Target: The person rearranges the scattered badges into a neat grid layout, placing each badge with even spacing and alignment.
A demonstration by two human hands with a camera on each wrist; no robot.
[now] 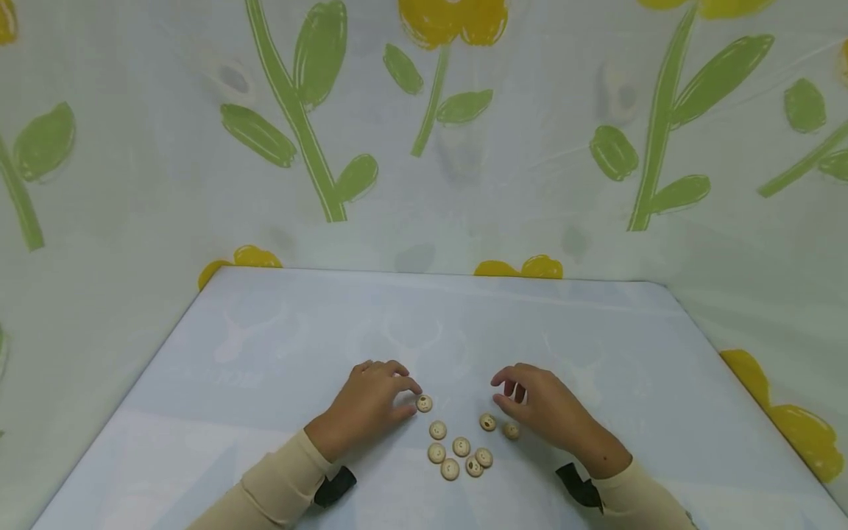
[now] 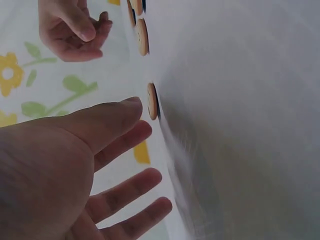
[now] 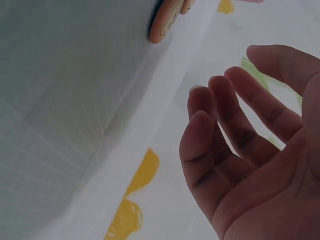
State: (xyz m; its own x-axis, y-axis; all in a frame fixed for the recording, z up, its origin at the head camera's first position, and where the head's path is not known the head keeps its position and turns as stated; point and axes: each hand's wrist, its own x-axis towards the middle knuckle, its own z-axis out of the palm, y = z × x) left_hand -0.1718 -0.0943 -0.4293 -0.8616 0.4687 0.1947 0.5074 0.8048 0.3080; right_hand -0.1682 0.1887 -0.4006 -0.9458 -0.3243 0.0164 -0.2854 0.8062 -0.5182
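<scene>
Several round, light wooden buttons lie flat on the white table, some with a dark mark on top. My left hand (image 1: 371, 401) is beside the farthest button (image 1: 424, 403), its thumb and index fingertips right at the rim. In the left wrist view, that button (image 2: 152, 101) sits just past the thumb tip, and the other fingers are loosely extended. My right hand (image 1: 546, 405) hovers on the right with relaxed, slightly bent fingers, holding nothing. Below its thumb lie a dark-marked button (image 1: 488, 422) and a browner button (image 1: 511, 430). The right wrist view shows an empty palm (image 3: 270, 200).
Nearer me, a loose cluster includes a button (image 1: 461, 446), with two overlapping buttons (image 1: 474, 466) at its right. The white table (image 1: 265, 331) has a straight far edge against a flower-printed curtain (image 1: 517, 184). Dark straps (image 1: 335, 486) are on both wrists.
</scene>
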